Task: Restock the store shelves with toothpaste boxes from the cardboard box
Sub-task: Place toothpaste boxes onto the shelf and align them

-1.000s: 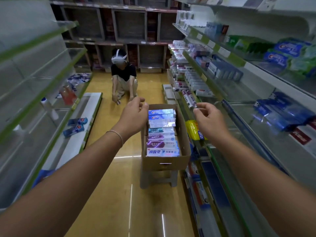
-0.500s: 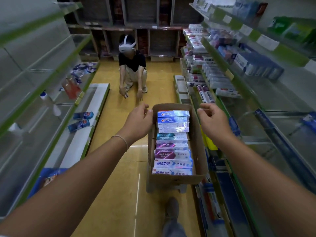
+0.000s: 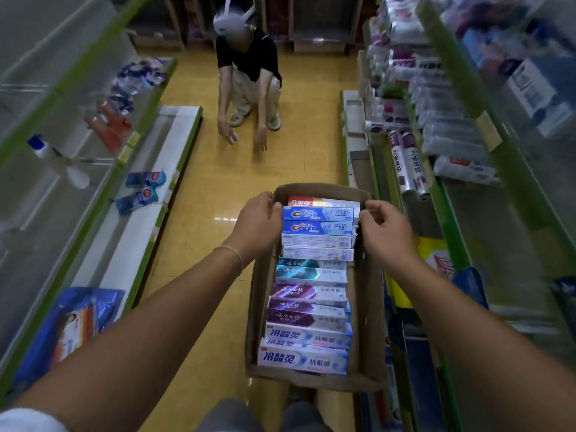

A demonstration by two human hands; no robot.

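Both hands have dropped from above box to its far end, centre frame. Left hand now curls on left ends of Crest packs; right hand pinches their right ends. Cardboard box full, lower centre. Lift looks imminent; shelves at right await stock

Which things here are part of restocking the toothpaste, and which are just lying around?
Part of the job: cardboard box, toothpaste boxes, left hand, right hand, right shelves.
Lying about: spray bottle, blue packets, foil rolls.
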